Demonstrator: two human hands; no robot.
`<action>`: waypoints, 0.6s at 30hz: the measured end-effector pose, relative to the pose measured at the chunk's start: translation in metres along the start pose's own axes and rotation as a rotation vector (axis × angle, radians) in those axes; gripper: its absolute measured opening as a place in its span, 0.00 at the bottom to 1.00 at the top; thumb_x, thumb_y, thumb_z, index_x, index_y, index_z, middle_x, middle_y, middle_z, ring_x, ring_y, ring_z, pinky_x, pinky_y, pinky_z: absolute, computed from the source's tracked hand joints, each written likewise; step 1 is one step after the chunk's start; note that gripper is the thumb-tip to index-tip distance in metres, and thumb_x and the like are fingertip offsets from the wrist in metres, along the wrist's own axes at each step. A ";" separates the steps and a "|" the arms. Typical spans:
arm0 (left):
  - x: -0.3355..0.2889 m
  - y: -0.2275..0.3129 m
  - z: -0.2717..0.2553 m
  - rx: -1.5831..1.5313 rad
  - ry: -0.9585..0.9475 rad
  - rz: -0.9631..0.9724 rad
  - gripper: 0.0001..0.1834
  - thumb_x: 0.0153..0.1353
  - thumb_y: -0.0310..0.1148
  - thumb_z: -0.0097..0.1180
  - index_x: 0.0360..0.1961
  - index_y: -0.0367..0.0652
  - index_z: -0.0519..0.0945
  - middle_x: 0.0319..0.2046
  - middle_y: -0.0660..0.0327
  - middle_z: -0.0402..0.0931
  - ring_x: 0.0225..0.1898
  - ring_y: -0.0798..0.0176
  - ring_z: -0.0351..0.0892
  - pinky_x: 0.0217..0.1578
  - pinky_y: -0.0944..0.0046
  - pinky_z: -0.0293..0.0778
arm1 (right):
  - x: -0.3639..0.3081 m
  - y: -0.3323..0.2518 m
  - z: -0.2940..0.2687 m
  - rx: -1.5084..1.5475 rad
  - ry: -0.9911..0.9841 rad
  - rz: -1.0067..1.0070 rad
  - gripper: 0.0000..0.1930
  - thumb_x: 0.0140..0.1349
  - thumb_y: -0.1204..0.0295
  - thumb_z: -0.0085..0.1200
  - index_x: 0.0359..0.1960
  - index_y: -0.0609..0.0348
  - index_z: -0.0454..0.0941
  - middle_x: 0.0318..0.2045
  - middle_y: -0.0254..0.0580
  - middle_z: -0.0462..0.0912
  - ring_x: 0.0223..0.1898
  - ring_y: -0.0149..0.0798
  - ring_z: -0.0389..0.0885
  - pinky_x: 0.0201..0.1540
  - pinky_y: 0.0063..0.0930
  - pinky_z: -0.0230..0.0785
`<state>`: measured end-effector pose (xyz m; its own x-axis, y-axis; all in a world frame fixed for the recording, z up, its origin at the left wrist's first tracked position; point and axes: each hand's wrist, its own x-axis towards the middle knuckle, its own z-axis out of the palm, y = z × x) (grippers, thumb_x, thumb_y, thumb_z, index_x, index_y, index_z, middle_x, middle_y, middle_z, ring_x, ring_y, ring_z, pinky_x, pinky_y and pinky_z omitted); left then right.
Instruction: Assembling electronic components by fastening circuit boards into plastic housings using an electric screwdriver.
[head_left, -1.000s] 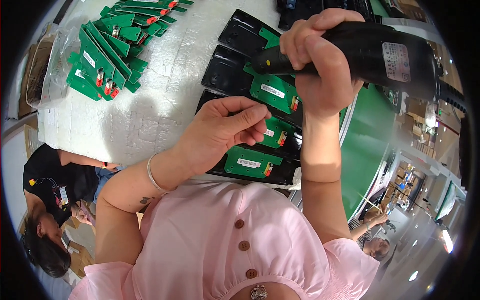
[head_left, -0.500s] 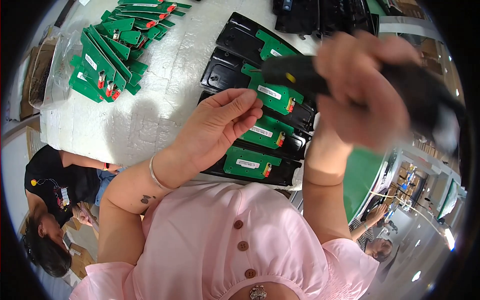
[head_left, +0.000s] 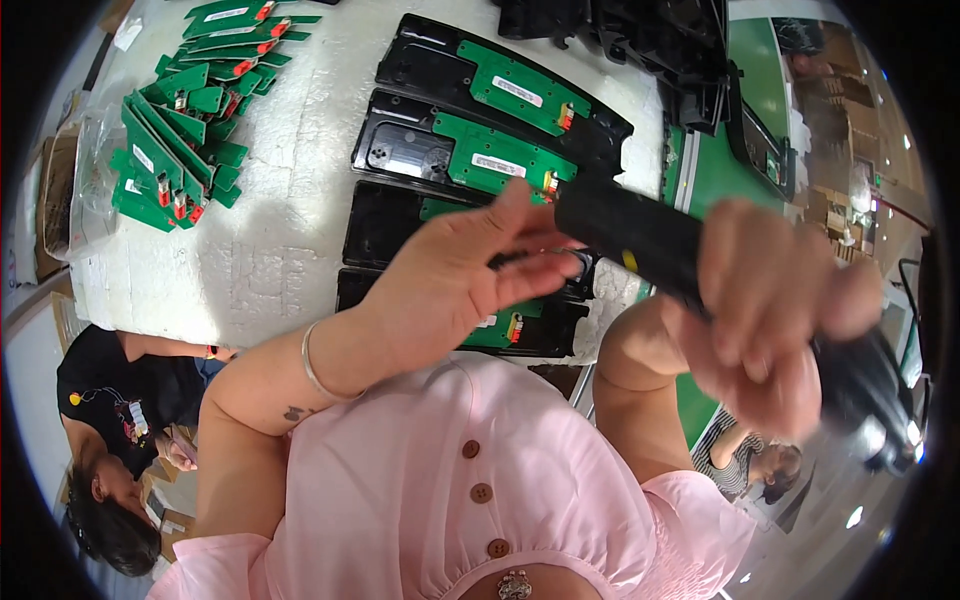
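Observation:
My right hand (head_left: pixel 765 305) is wrapped round a black electric screwdriver (head_left: pixel 640 240) with a small yellow mark, tilted with its front end toward the left. Motion smears that hand somewhat. Close to the tool's front end is my left hand (head_left: pixel 440 275), thumb raised and fingers loosely apart, over the lower panels. I make out nothing held in it. Under and beyond both hands, black plastic panels (head_left: pixel 400 140) lie in a column, each carrying a green circuit board (head_left: pixel 465 155) with a white label and a red-yellow connector. The screwdriver's tip is hidden near my left fingers.
A heap of loose green circuit boards (head_left: pixel 165 150) lies at the far left of the white work surface (head_left: pixel 290 200), beside a clear plastic bag (head_left: pixel 90 200). More black plastic housings (head_left: pixel 640 45) stand at the back right. Other people (head_left: pixel 130 400) sit at left and right.
My right hand has brought the screwdriver down toward me. The left hand's pinched fingers have loosened and spread. The panels and boards appear shifted left in view.

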<state>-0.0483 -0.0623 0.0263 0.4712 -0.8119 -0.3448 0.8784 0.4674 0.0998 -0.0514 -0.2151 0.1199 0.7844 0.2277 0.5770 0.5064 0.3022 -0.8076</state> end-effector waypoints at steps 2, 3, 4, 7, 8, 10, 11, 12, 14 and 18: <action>0.002 -0.005 0.001 0.049 -0.012 -0.107 0.20 0.61 0.39 0.41 0.46 0.31 0.67 0.41 0.51 0.71 0.41 0.60 0.73 0.45 0.67 0.70 | -0.009 0.020 -0.016 -0.131 0.139 -0.072 0.22 0.34 0.86 0.42 0.38 0.59 0.64 0.15 0.26 0.62 0.16 0.26 0.61 0.22 0.22 0.51; 0.002 -0.006 0.000 0.094 -0.020 -0.196 0.22 0.63 0.37 0.36 0.49 0.28 0.63 0.43 0.47 0.70 0.45 0.56 0.72 0.48 0.64 0.69 | -0.014 0.030 -0.016 -0.183 0.356 -0.074 0.19 0.37 0.84 0.40 0.37 0.60 0.65 0.14 0.29 0.59 0.16 0.28 0.59 0.22 0.24 0.50; -0.001 -0.005 -0.009 0.136 -0.032 -0.152 0.21 0.63 0.34 0.35 0.51 0.28 0.61 0.44 0.45 0.69 0.45 0.55 0.73 0.47 0.64 0.70 | -0.010 0.044 -0.023 -0.108 0.393 -0.040 0.12 0.46 0.83 0.38 0.34 0.62 0.62 0.15 0.37 0.64 0.14 0.30 0.60 0.22 0.27 0.58; -0.003 -0.002 -0.014 0.229 -0.079 -0.153 0.20 0.63 0.34 0.35 0.50 0.29 0.62 0.40 0.47 0.72 0.41 0.57 0.75 0.44 0.66 0.72 | -0.016 0.053 -0.043 -0.118 0.450 -0.001 0.11 0.45 0.84 0.38 0.34 0.66 0.61 0.15 0.40 0.67 0.14 0.31 0.61 0.22 0.28 0.61; -0.004 -0.001 -0.015 0.232 -0.081 -0.159 0.20 0.63 0.34 0.35 0.50 0.29 0.62 0.40 0.47 0.72 0.41 0.57 0.75 0.44 0.66 0.72 | -0.016 0.053 -0.045 -0.122 0.456 -0.003 0.11 0.45 0.84 0.38 0.34 0.66 0.61 0.15 0.40 0.67 0.14 0.31 0.61 0.22 0.28 0.61; -0.005 -0.001 -0.016 0.194 -0.086 -0.153 0.16 0.63 0.34 0.36 0.46 0.32 0.64 0.34 0.50 0.74 0.36 0.59 0.77 0.38 0.68 0.74 | -0.017 0.056 -0.044 -0.247 0.502 0.071 0.10 0.44 0.78 0.39 0.32 0.61 0.67 0.14 0.35 0.62 0.15 0.30 0.58 0.24 0.28 0.56; -0.004 -0.002 -0.017 0.195 -0.086 -0.157 0.16 0.63 0.34 0.36 0.46 0.32 0.64 0.34 0.50 0.74 0.36 0.59 0.77 0.38 0.68 0.74 | -0.017 0.056 -0.043 -0.250 0.505 0.071 0.10 0.44 0.78 0.39 0.32 0.61 0.67 0.14 0.35 0.62 0.15 0.30 0.58 0.24 0.28 0.56; -0.003 -0.002 -0.018 0.211 -0.067 -0.136 0.14 0.63 0.34 0.36 0.43 0.35 0.65 0.33 0.51 0.74 0.35 0.61 0.77 0.36 0.69 0.74 | -0.016 0.057 -0.043 -0.227 0.509 0.076 0.10 0.44 0.78 0.39 0.31 0.61 0.67 0.14 0.35 0.62 0.15 0.30 0.58 0.24 0.28 0.56; -0.003 -0.002 -0.018 0.227 -0.047 -0.113 0.12 0.63 0.35 0.36 0.41 0.37 0.65 0.31 0.52 0.75 0.34 0.62 0.77 0.34 0.71 0.74 | -0.013 0.058 -0.042 -0.202 0.510 0.080 0.09 0.44 0.78 0.39 0.31 0.61 0.67 0.14 0.36 0.62 0.15 0.30 0.58 0.24 0.28 0.57; -0.002 -0.002 -0.024 0.268 -0.033 -0.081 0.10 0.62 0.34 0.40 0.35 0.38 0.68 0.29 0.56 0.75 0.31 0.67 0.76 0.31 0.74 0.74 | -0.008 0.062 -0.040 -0.230 0.475 0.104 0.08 0.44 0.79 0.39 0.29 0.62 0.66 0.13 0.37 0.62 0.14 0.31 0.59 0.24 0.28 0.58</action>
<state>-0.0532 -0.0530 0.0043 0.3973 -0.8557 -0.3315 0.9010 0.2952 0.3179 -0.0119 -0.2350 0.0604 0.8831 -0.2146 0.4173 0.4414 0.0780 -0.8939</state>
